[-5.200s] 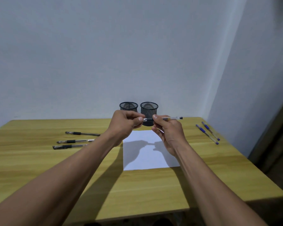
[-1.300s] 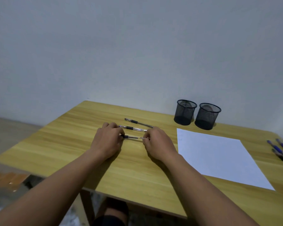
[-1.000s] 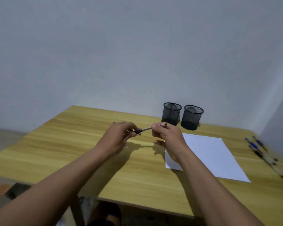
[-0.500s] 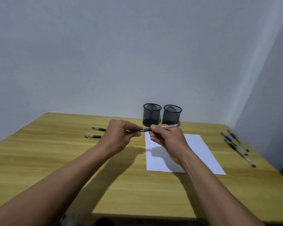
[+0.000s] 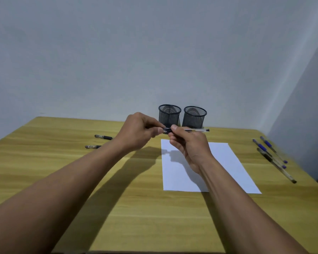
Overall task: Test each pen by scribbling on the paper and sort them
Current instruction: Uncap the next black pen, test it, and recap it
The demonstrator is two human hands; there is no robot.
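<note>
While both hands are raised just above the far left corner of the paper, we see a clear-barrelled pen held level between them: the right hand pinches the barrel near its dark grip, and the left hand closes its fingertips on the pen's left end, where we judge the cap sits, though that end is too hidden to be sure. Two black pens lie on the wooden surface to the left, partly behind the left forearm, and a cluster of blue and black pens rests at the right edge. Two mesh cups stand side by side at the far end, apparently empty. The step in hand, as we read it, is uncapping. To do it well, we would pull straight along the barrel's axis, keep the right grip firm behind the tip, and hold on to the cap for refitting. Then we would turn the tip down onto bare paper and scribble with light, even pressure.
</note>
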